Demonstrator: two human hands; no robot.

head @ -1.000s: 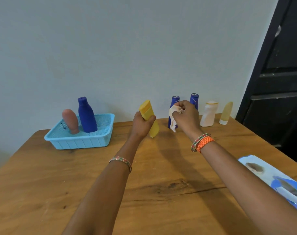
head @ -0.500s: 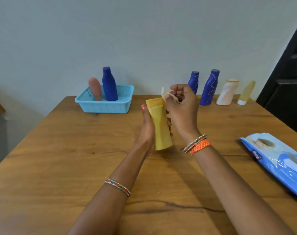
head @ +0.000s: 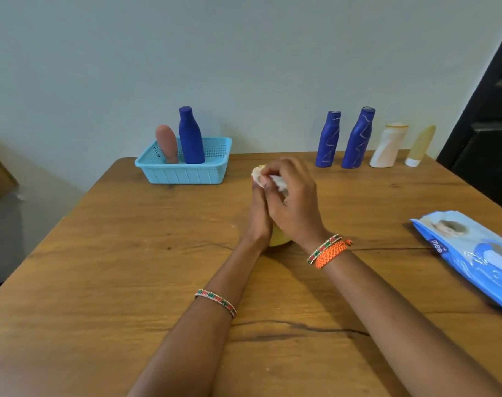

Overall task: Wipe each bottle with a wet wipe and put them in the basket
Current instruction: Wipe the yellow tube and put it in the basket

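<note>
On a wide brown wooden bench (head: pixel 106 282), a person works a third bottle through the cleaning line, the light blue perforated plastic basket (head: pixel 186 174) serving as landmark at the far edge. Right of that basket and much nearer the camera lies a blue soft pack of wet wipes (head: pixel 473 253); level with the basket and well to its right, four bottles wait upright along the wall: two dark blue ones with pale squiggles (head: pixel 327 141) (head: pixel 357 140), a white one (head: pixel 387 149) and a small pale yellow tube (head: pixel 420 146). Inside the basket stand a plain dark blue plastic bottle (head: pixel 190 137) and a rounded reddish-brown one (head: pixel 167 143). Half a second ago the yellow plastic bottle (head: pixel 278 239) was raised with the wipe only at its cap; now it has been brought lower, just right of and nearer than the basket, and both hands have closed over it so only its base and top edge show. The left hand (head: pixel 258 216) grips the body, its fingers curled round from behind. The right hand (head: pixel 292 202) pinches the white wet wipe (head: pixel 279 181) and presses it onto the bottle's upper part. Wiping appears under way in earnest; two bottles are binned, this one should follow
</note>
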